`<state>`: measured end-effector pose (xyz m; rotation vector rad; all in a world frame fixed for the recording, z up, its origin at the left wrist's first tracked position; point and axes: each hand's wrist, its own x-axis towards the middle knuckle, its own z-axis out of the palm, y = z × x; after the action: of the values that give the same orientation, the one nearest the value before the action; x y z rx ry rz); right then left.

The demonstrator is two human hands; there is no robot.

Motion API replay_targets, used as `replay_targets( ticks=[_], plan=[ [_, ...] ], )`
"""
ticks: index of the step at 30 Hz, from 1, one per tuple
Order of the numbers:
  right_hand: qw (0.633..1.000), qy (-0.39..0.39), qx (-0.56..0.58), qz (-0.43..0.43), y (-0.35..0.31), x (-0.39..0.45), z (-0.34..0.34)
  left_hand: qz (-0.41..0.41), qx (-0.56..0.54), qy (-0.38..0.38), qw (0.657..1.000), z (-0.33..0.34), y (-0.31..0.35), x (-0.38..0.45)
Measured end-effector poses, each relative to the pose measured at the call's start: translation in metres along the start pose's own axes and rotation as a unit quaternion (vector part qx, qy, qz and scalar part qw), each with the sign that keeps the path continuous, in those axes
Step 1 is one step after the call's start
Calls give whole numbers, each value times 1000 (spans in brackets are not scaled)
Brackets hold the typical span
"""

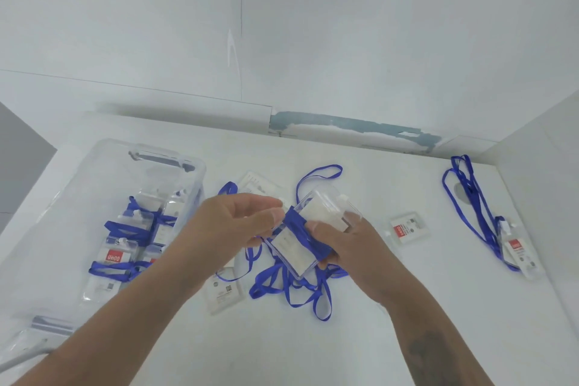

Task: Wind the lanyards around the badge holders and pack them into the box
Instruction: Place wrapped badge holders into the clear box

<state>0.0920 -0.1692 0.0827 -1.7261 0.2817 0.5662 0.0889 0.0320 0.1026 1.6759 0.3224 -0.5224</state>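
Winding in hand: blue ribbon lanyard (pixel 308 236) partly wrapped round clear plastic badge holder (pixel 316 222).
Holder is gripped by right hand (pixel 347 247); strap is pinched by left hand (pixel 241 222); loose slack remains to be wound before the clear plastic box (pixel 103 178).

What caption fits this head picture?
Two hands wind a blue lanyard around a badge holder beside the clear box.

Looks like I'm in some plain office or back room, hard to say exactly which. It's just a white table (pixel 313 354) pushed up against bare white walls (pixel 344 25), with a patch of peeling paint (pixel 354 128) along the bottom. A clear plastic box (pixel 94 185) and loose badge holders (pixel 409 229) on blue lanyards (pixel 463 197) give it an event-prep vibe.
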Motion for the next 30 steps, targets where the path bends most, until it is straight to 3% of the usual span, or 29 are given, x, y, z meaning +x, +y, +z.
replay_targets(
  ticks=[5, 10, 18, 30],
  plan=[
    [992, -62, -104, -23, -17, -1, -24, 4, 66, -14, 998, 14, 2, 4],
    [985, -95, -138, -39, -15, 2, -29, -1, 78, -23, 997, 18, -1, 3],
    [994, -10, -67, -92, -20, 10, -22, 1, 71, 32, 997, 2, -12, 4],
    [962, -15, -233, -140, -63, 23, 86, -13, 43, 45, 998, -112, -44, -10]
  ],
)
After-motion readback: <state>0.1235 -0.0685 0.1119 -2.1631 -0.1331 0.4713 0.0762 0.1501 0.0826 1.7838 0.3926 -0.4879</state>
